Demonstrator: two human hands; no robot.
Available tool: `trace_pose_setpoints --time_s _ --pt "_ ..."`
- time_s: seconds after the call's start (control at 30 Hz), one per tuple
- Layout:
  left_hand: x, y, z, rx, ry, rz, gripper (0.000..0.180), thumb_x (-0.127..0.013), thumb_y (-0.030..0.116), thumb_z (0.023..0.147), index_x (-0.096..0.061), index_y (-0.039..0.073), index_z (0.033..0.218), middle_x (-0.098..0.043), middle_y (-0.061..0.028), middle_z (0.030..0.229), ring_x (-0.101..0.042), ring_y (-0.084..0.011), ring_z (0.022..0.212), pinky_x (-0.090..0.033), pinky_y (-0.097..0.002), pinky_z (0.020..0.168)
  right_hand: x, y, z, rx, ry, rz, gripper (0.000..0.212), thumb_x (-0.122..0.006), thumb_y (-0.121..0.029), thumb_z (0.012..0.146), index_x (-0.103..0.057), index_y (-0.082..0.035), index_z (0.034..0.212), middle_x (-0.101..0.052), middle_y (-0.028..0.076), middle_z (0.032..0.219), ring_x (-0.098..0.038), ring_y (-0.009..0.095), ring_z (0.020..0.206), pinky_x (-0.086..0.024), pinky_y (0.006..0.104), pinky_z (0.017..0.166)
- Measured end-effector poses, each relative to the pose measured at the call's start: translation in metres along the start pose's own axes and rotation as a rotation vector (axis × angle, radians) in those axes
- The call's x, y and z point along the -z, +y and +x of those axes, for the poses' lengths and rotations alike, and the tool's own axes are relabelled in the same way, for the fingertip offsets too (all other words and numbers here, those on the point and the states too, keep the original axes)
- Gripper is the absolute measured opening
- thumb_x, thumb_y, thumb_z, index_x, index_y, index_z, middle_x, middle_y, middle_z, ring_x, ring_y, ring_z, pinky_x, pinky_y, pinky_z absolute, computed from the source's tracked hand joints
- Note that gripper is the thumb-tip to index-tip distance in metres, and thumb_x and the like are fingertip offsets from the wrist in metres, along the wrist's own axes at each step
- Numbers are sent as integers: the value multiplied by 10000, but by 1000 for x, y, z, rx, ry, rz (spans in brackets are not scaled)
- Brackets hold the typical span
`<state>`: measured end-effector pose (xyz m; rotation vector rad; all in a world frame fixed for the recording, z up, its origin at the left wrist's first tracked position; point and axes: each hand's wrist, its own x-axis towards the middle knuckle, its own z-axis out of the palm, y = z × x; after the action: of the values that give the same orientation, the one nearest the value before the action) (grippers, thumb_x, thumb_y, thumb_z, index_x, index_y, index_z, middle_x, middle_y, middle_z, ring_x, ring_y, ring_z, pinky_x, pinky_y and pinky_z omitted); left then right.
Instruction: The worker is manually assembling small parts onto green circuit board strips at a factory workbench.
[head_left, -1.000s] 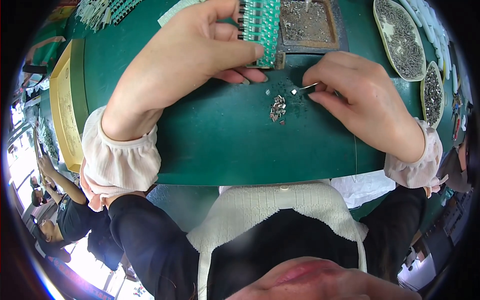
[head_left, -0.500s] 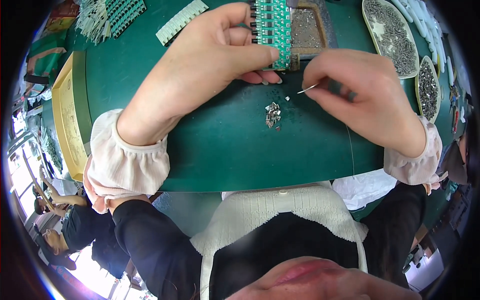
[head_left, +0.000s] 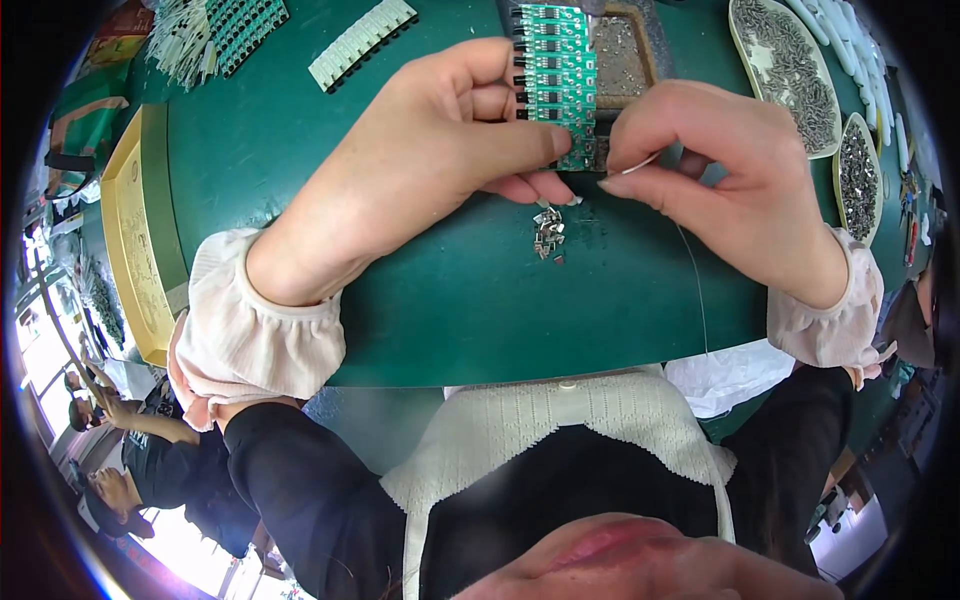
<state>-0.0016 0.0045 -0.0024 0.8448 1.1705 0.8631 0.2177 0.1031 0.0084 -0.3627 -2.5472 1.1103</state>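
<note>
The left hand (head_left: 430, 150) reached up from the lower left, its back turned upward and its wrist bent. It was closed on a green circuit-board panel (head_left: 556, 85) with a row of black parts along its left edge, the thumb lying over the lower right corner and the other fingers curled beside and beneath it. The panel stood near the top middle of the green desk (head_left: 450, 320). The right hand (head_left: 725, 150) came in from the right with fingers bent, pinching a thin silvery wire (head_left: 700, 290) between thumb and forefinger; the wire trailed down toward the near edge. Its fingertips were just beside the panel's lower right corner; whether the wire tip touched the panel could not be told.

The panel and the right hand partly covered a square brown-rimmed dish (head_left: 652, 50) of grey bits. Below the left fingertips lay one heap of small shiny metal pieces (head_left: 548, 235), too crowded to count. Two pale oval trays (head_left: 785, 70) of metal parts sat at the right, near several pale blue tubes (head_left: 850, 50). Two more panels (head_left: 362, 45) lay at the upper left, one pale, one green, beside one bundle of whitish strips (head_left: 182, 40). One yellow open box (head_left: 140, 235) stood at the far left.
</note>
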Motion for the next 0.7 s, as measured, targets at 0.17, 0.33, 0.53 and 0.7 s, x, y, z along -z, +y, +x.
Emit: trace_pose_setpoints --time_s 0.17,0.33,0.53,0.7 --pt "1 -4 -1 -21 26 7 380 -669 40 955 -571 19 1322 -733 -81 1085 -743 -149 824 -587 -208 688 1 -8 0 -402 -56 274 121 -703 43 865 -707 -4 977 -687 30 913 -643 73 739 -491 194 546" --pt "1 -3 -1 -9 44 23 369 -674 33 951 -590 22 1311 -733 -79 1087 -743 -151 830 -586 -208 695 -3 -3 -4 -176 13 57 113 -682 37 893 -711 2 996 -703 36 948 -657 70 735 -502 186 535" --pt "1 -8 2 -66 31 51 375 -666 9 949 -587 16 1316 -733 -87 1110 -741 -146 848 -587 -208 705 -10 -3 -3 -121 95 22 126 -697 45 873 -714 -2 989 -704 28 935 -648 65 718 -502 197 538" --pt "0 -4 1 -31 40 54 379 -667 8 949 -587 21 1319 -738 -83 1095 -746 -158 848 -595 -215 710 -4 -5 -4 -182 45 13 145 -728 34 848 -708 -20 981 -695 17 924 -643 63 740 -469 185 547"
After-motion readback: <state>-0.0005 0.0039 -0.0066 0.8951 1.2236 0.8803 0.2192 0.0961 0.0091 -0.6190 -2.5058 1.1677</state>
